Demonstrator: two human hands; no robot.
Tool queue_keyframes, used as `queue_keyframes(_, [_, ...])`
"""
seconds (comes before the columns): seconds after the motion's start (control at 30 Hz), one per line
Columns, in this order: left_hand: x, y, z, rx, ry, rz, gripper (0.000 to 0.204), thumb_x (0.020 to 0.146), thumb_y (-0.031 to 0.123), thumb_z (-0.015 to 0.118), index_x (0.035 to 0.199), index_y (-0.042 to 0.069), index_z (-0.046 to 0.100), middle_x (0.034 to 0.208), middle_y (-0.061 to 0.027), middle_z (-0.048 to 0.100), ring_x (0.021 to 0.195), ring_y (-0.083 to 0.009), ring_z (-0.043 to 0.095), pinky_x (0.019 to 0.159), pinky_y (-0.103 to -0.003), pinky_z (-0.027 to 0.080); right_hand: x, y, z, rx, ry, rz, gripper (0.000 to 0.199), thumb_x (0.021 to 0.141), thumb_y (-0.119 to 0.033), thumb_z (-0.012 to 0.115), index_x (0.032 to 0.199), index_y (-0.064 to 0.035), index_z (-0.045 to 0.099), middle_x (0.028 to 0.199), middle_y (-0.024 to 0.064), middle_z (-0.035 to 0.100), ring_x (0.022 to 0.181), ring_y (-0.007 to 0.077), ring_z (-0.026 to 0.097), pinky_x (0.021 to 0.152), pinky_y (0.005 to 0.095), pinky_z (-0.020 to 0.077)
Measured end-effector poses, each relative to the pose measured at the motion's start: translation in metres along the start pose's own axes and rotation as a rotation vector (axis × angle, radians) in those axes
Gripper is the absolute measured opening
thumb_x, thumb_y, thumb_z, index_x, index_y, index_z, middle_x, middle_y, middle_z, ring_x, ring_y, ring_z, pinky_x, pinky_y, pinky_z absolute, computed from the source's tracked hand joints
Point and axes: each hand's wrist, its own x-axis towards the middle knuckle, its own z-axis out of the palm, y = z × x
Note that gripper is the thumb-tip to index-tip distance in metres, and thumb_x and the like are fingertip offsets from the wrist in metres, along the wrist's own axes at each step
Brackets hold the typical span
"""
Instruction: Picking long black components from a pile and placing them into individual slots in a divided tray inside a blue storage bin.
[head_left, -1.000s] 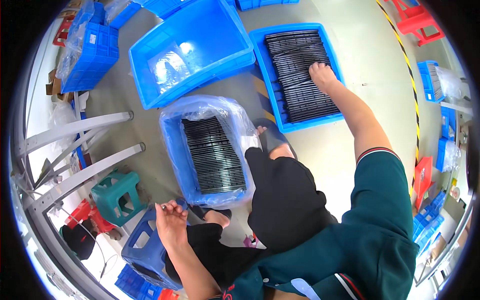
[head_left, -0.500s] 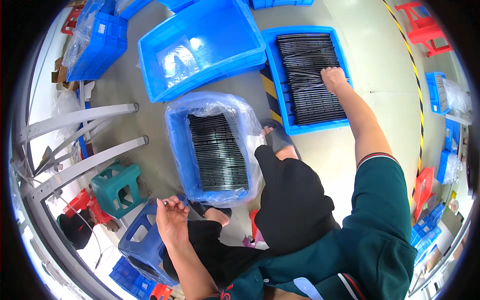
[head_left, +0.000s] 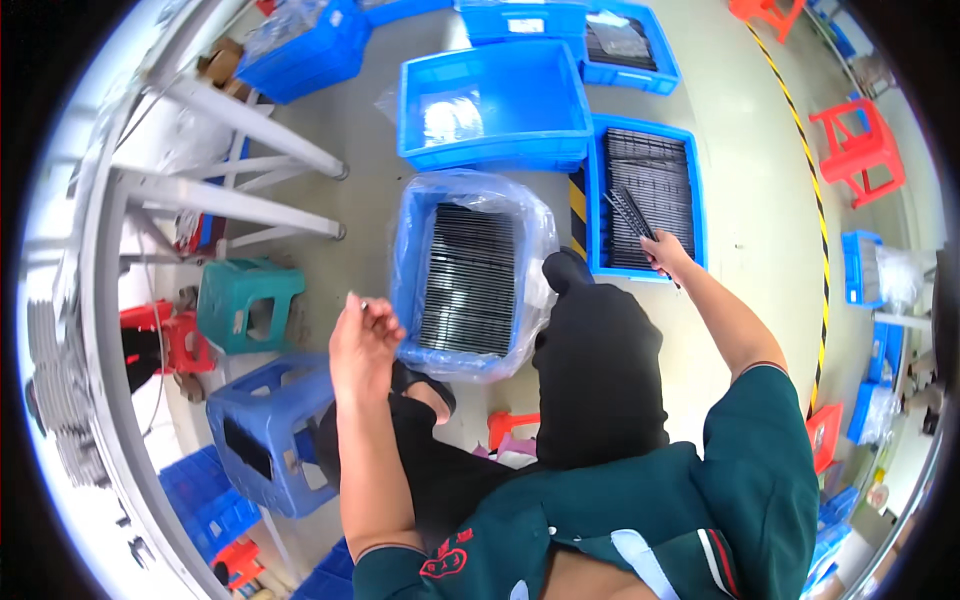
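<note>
My right hand (head_left: 668, 255) grips a small bunch of thin black strips (head_left: 630, 210), lifted at a slant above the blue crate on the right (head_left: 700, 215), which is filled with rows of the same black strips. My left hand (head_left: 362, 345) is raised beside the left edge of a plastic-lined blue crate (head_left: 470, 275) packed with black strips; it pinches a small thin item between thumb and fingers. My black-trousered knees (head_left: 595, 370) sit between the two crates.
An empty-looking blue crate (head_left: 495, 105) with a clear bag stands further away. A green stool (head_left: 245, 305) and a blue stool (head_left: 265, 430) are at left, near grey metal table legs (head_left: 230, 205). Red stools (head_left: 860, 150) and a yellow-black floor stripe (head_left: 805, 180) lie right.
My right hand has closed on a bunch of strips and lifted them out of the right crate. My left hand has risen toward the lined crate's edge. The view has shifted downward.
</note>
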Motion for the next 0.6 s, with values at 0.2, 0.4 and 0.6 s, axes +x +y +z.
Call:
queue_keyframes(0.2, [-0.001,0.002,-0.020,-0.051,-0.044,0.045,0.030,0.092,0.037,0.052,0.083,0.009,0.055,0.076,-0.0026,0.056,0.067,-0.0130,0.053,0.061,-0.028,0.046,-0.107,-0.163,0.056,-0.047,-0.258,-0.360,0.015,0.089,-0.020,0.055,0.085,-0.0080,0.047,0.061,0.0001,0.048,0.044,0.0062,0.039,0.037,0.0223,0.0277])
queue_keyframes(0.4, [-0.010,0.020,-0.037,-0.296,-0.022,0.188,0.034,0.091,0.040,0.052,0.085,0.007,0.058,0.075,-0.0032,0.057,0.065,-0.0144,0.052,0.061,-0.030,0.046,-0.211,-0.240,0.141,-0.206,-0.477,-0.723,0.013,0.088,-0.017,0.057,0.084,-0.0080,0.049,0.062,-0.0011,0.052,0.045,0.0042,0.039,0.041,0.0205,0.0291])
queue_keyframes(0.6, [-0.026,0.037,-0.050,-0.563,-0.084,0.362,0.035,0.092,0.038,0.051,0.085,0.005,0.057,0.073,-0.0036,0.054,0.067,-0.0150,0.049,0.064,-0.030,0.045,-0.265,-0.230,0.213,-0.164,-0.581,-0.701,0.014,0.088,-0.017,0.057,0.083,-0.0063,0.049,0.063,-0.0007,0.052,0.047,0.0046,0.042,0.043,0.0202,0.0321])
